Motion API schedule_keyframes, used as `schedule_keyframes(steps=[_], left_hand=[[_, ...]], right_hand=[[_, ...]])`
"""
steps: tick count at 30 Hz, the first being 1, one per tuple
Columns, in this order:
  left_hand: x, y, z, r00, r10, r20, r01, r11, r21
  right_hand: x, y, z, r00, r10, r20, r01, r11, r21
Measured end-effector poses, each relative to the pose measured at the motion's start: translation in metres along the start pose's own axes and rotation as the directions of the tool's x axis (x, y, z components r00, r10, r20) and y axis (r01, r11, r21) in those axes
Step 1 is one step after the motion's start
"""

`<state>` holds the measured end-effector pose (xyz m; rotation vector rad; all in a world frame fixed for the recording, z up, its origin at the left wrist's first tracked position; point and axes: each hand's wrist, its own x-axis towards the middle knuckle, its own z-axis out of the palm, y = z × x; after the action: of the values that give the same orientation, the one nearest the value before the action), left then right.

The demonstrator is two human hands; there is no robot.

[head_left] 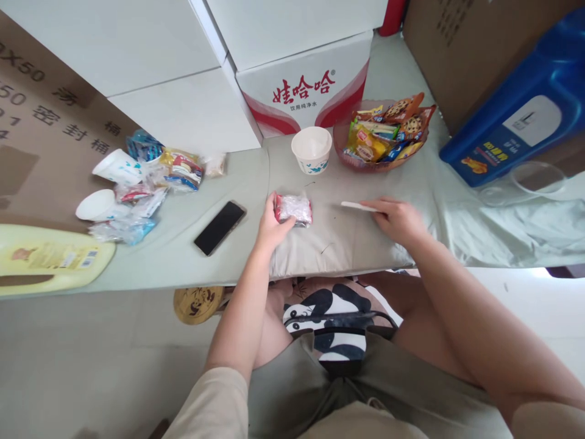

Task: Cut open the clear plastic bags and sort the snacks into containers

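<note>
My left hand [272, 227] is closed around a small snack packet [295, 208] with red edges and a shiny clear-and-white top, resting on the cloth. To its right, my right hand [400, 219] pinches a thin white flat piece [357, 206] whose kind I cannot make out; its tip points toward the packet. Beyond the hands, a white paper cup [311, 160] with a blue print stands upright. Beside the cup is a pinkish see-through bowl [361, 165] heaped with wrapped snacks [372, 137].
A black phone [220, 228] lies left of my left hand. Farther left are tipped paper cups [117, 167] and loose packets [183, 169]. A yellow jug [55, 259] lies at the left edge; a blue bottle [507, 110] and clear cup [534, 183] are right. Boxes [304, 85] line the back.
</note>
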<state>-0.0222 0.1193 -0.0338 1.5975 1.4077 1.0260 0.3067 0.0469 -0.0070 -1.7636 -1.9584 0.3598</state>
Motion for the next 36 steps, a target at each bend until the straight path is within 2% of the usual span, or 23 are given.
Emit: schedule_keyframes(steps=[2, 4, 7, 9, 11, 14, 16, 18, 20, 23, 26, 29, 32, 34, 36], left_hand=[[-0.001, 0.002, -0.003, 0.992, 0.099, -0.075, -0.09, 0.989, 0.114], [-0.003, 0.007, -0.002, 0.984, 0.169, -0.055, -0.158, 0.974, 0.161], [-0.006, 0.02, 0.004, 0.983, 0.186, -0.003, -0.183, 0.968, 0.171], [-0.009, 0.028, 0.009, 0.985, 0.171, -0.023, -0.166, 0.974, 0.156], [-0.013, 0.035, 0.016, 0.989, 0.143, -0.039, -0.14, 0.987, 0.076], [-0.017, 0.043, 0.026, 1.0, 0.02, -0.021, -0.024, 0.975, -0.219], [-0.018, 0.047, 0.03, 0.993, -0.121, 0.006, 0.109, 0.873, -0.475], [-0.017, 0.049, 0.031, 0.968, -0.245, 0.057, 0.221, 0.721, -0.657], [-0.014, 0.048, 0.029, 0.943, -0.312, 0.115, 0.291, 0.608, -0.739], [-0.01, 0.047, 0.023, 0.921, -0.354, 0.165, 0.345, 0.537, -0.77], [-0.011, 0.047, 0.02, 0.931, -0.329, 0.161, 0.329, 0.56, -0.76], [-0.015, 0.048, 0.022, 0.962, -0.259, 0.089, 0.249, 0.692, -0.677], [-0.019, 0.048, 0.027, 0.974, -0.223, 0.04, 0.208, 0.814, -0.542], [-0.02, 0.047, 0.027, 0.968, -0.243, 0.057, 0.236, 0.817, -0.526], [-0.02, 0.048, 0.025, 0.957, -0.274, 0.1, 0.281, 0.777, -0.563]], right_hand=[[0.0, 0.004, 0.0, 0.996, 0.049, -0.071, -0.053, 0.997, -0.048], [0.002, 0.001, 0.003, 0.987, 0.051, -0.155, -0.065, 0.994, -0.091], [0.005, -0.011, 0.013, 0.973, -0.013, -0.231, -0.007, 0.996, -0.085], [0.007, -0.023, 0.02, 0.976, -0.071, -0.205, 0.066, 0.997, -0.034], [0.007, -0.036, 0.026, 0.979, -0.144, -0.145, 0.15, 0.988, 0.031], [0.007, -0.054, 0.034, 0.966, -0.242, -0.087, 0.252, 0.958, 0.137], [0.006, -0.062, 0.038, 0.961, -0.27, -0.062, 0.277, 0.942, 0.188], [0.005, -0.067, 0.04, 0.961, -0.276, -0.029, 0.275, 0.938, 0.21], [0.005, -0.067, 0.04, 0.961, -0.275, -0.007, 0.27, 0.938, 0.216], [0.005, -0.064, 0.038, 0.961, -0.277, 0.004, 0.269, 0.936, 0.226], [0.005, -0.063, 0.037, 0.965, -0.262, -0.015, 0.258, 0.936, 0.24], [0.004, -0.069, 0.037, 0.961, -0.266, -0.074, 0.276, 0.935, 0.223], [0.004, -0.076, 0.039, 0.946, -0.322, -0.04, 0.324, 0.933, 0.157], [0.004, -0.08, 0.04, 0.93, -0.367, 0.027, 0.362, 0.925, 0.116], [0.004, -0.082, 0.041, 0.912, -0.401, 0.083, 0.395, 0.915, 0.082]])
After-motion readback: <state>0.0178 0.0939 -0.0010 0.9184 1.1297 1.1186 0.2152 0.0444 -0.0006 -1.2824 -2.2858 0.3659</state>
